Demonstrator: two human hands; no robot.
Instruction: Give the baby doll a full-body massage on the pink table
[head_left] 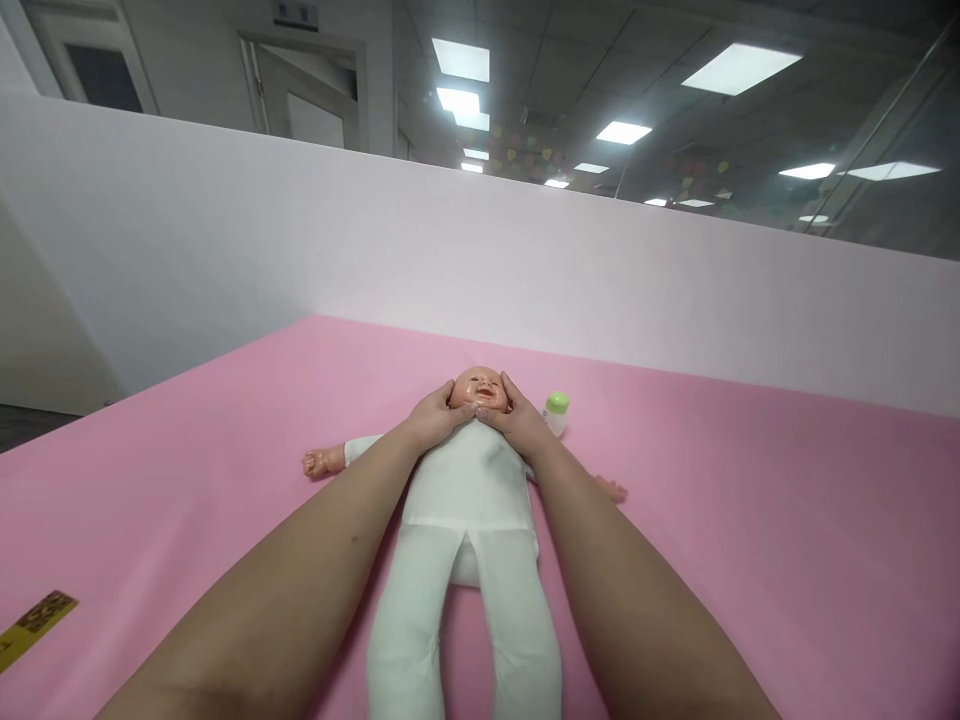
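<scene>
A baby doll (pixel 472 480) with a white cloth body lies face up, its head away from me and its legs toward me. My left hand (pixel 439 415) wraps the left side of the doll's head, thumb under the chin. On the other side my right hand (pixel 519 415) cups the head the same way, its thumb meeting the left one near the chin. Both of the doll's arms stretch out sideways, the right one partly hidden behind my forearm. Just beyond my right hand a baby bottle (pixel 556 412) with a green cap lies or stands; its lower part is partly hidden.
Pink sheeting (pixel 750 520) covers the table under the doll. A yellow strip with a printed code (pixel 45 612) lies at the near left. Behind the table rises a white partition wall (pixel 525 270), with doors and lit ceiling panels beyond it.
</scene>
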